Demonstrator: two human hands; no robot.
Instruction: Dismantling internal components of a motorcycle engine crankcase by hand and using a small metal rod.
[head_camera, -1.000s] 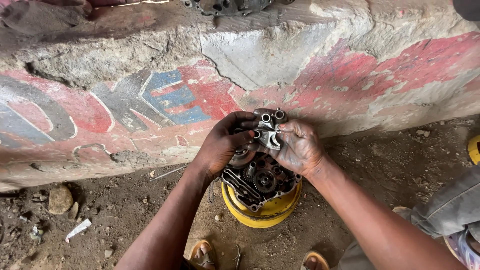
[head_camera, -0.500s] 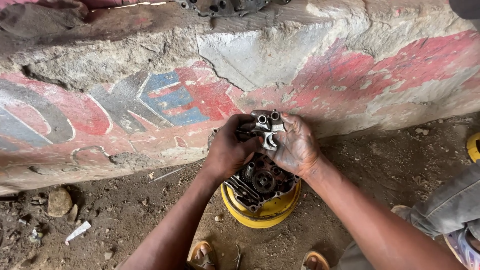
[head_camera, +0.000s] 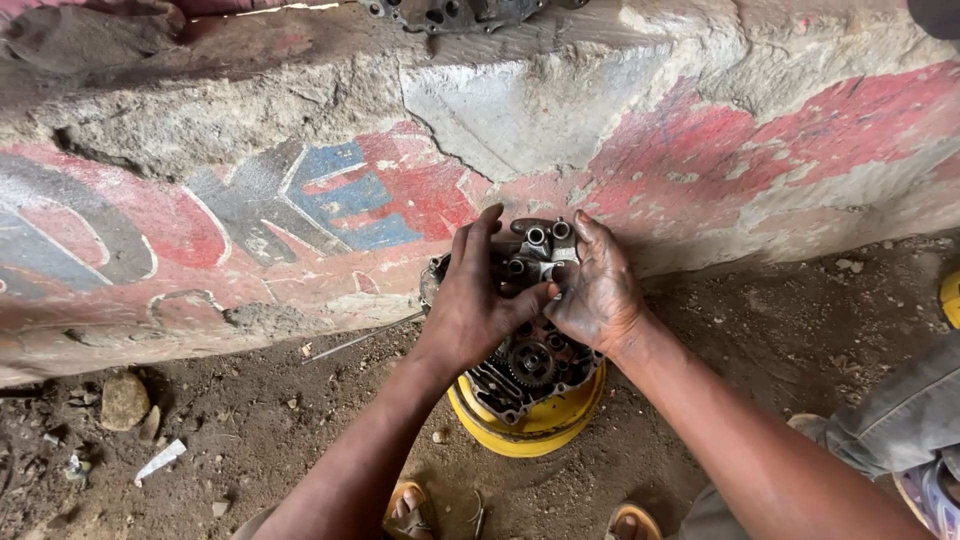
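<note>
- Head view: the engine (head_camera: 530, 365) sits at centre frame on a yellow tub (head_camera: 530, 425), under both hands.
- Left hand (head_camera: 478, 300) lies on its left side, fingers half spread, thumb pressing the metal.
- Right hand (head_camera: 598, 290) cups its right side, fingers loosely open.
- Dirt ground (head_camera: 200, 460) below; painted wall (head_camera: 250, 200) across the top.

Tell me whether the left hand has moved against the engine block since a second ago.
Yes. The left hand has opened: its fingers now stretch up across the engine block towards the painted wall, where earlier they were curled on it.
</note>
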